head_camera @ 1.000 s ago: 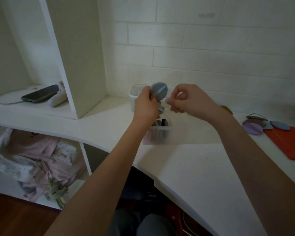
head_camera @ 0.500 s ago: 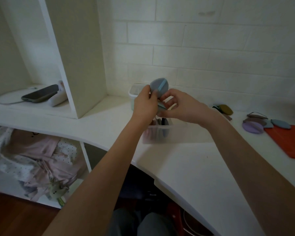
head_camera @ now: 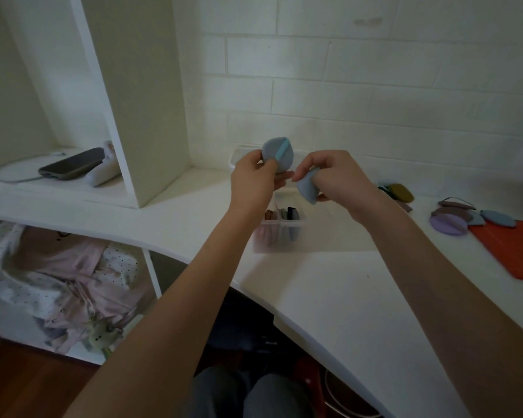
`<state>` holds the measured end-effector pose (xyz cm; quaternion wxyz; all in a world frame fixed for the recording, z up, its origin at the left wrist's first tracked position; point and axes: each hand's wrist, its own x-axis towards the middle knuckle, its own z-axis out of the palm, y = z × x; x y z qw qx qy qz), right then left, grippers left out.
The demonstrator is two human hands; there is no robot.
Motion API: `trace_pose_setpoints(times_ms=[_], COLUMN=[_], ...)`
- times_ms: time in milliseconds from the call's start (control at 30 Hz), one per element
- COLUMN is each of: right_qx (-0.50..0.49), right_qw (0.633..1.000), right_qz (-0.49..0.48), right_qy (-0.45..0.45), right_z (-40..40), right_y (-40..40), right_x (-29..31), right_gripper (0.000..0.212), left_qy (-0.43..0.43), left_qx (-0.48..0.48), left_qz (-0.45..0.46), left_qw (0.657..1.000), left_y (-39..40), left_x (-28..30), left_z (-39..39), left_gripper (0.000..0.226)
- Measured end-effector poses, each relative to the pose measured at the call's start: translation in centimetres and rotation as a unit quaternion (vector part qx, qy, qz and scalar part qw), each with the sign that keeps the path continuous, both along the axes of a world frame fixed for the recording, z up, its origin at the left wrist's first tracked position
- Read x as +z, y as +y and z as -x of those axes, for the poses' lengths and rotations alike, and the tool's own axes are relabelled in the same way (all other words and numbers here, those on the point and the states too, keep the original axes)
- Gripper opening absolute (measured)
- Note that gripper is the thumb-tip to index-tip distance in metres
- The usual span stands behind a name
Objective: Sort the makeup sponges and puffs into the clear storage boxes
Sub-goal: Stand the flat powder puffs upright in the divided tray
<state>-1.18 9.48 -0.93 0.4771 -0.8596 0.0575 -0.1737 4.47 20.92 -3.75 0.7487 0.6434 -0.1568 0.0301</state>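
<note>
Both hands are raised above the white counter (head_camera: 329,297), close together but each with its own puff. The left hand (head_camera: 252,184) pinches a round blue-grey puff (head_camera: 274,155) by its lower edge, holding it upright so the lighter blue strap across its face shows. The right hand (head_camera: 334,176) has its fingers curled around a second blue-grey puff (head_camera: 307,188), which hangs tilted below the fingertips. Directly under the hands, a clear box (head_camera: 280,233) sits on the counter with several sponges or puffs standing on edge inside it, pinkish, grey and black ones. Another clear box (head_camera: 239,153) stands behind the hands near the counter's back edge, against the brick wall, mostly hidden. Toward the counter's right end lie more puffs: an olive one (head_camera: 400,193) near the back edge, then a loose group with a purple puff (head_camera: 447,224) and a blue one (head_camera: 495,218) beside an orange mat (head_camera: 514,251) at the right edge. On the shelf to the left, a dark phone (head_camera: 73,164) rests with a cable (head_camera: 6,173) attached. Under the counter, a cubby holds a heap of pink and dotted clothes (head_camera: 58,282).
</note>
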Motion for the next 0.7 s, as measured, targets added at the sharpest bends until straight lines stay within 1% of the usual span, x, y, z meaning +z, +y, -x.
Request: trace_pose_setpoints(times_ms=[67, 100, 167, 200, 233, 267, 333, 433, 500, 567, 633, 700], right_qx=[-0.017, -0.022, -0.029, -0.035, -0.041, -0.048, -0.056, -0.053, -0.042, -0.024, 0.005, 0.041], right_qw=[1.000, 0.999, 0.999, 0.999, 0.998, 0.998, 0.997, 0.995, 0.994, 0.992, 0.991, 0.987], right_qz=[0.002, 0.002, 0.007, 0.012, 0.018, 0.026, 0.036, 0.050, 0.053, 0.037, 0.005, -0.025], right_qy=[0.016, 0.024, 0.033, 0.034, 0.035, 0.034, 0.039, 0.063, 0.086, 0.115, 0.137, 0.152], right_z=[0.0, 0.0, 0.0, 0.0, 0.0, 0.0, 0.1, 0.2, 0.2, 0.3, 0.4, 0.6], right_y=[0.0, -0.1, -0.3, -0.4, -0.5, -0.5, -0.6, -0.6, -0.7, -0.9, -1.1, -1.2], right_x=[0.2, 0.4, 0.5, 0.6, 0.7, 0.7, 0.7, 0.6, 0.5, 0.4, 0.5, 0.5], right_gripper=[0.042, 0.043, 0.041, 0.039, 0.037, 0.035, 0.032, 0.025, 0.020, 0.019, 0.019, 0.017], left_qy=[-0.011, -0.039, -0.120, -0.146, -0.154, -0.150, -0.142, -0.158, -0.175, -0.183, -0.162, -0.152], left_qx=[0.005, 0.008, -0.006, -0.029, -0.059, -0.089, -0.119, -0.121, -0.114, -0.109, -0.108, -0.097], left_qz=[-0.023, -0.062, -0.173, -0.212, -0.231, -0.233, -0.239, -0.268, -0.282, -0.312, -0.302, -0.285], left_qw=[1.000, 0.997, 0.978, 0.966, 0.959, 0.957, 0.953, 0.943, 0.936, 0.926, 0.933, 0.941], left_y=[0.3, 0.5, 0.9, 1.1, 1.2, 1.4, 1.7, 2.0, 2.1, 2.4, 2.6, 2.7], left_x=[0.4, 0.5, 0.6, 0.5, 0.4, 0.3, 0.0, -0.2, -0.4, -1.0, -1.3, -1.3], left_z=[0.5, 0.8, 1.2, 1.5, 1.7, 1.8, 1.7, 1.5, 1.1, 0.5, 0.5, 0.5], left_gripper=[0.015, 0.016, 0.018, 0.018, 0.017, 0.017, 0.014, 0.011, 0.018, 0.019, 0.018, 0.024])
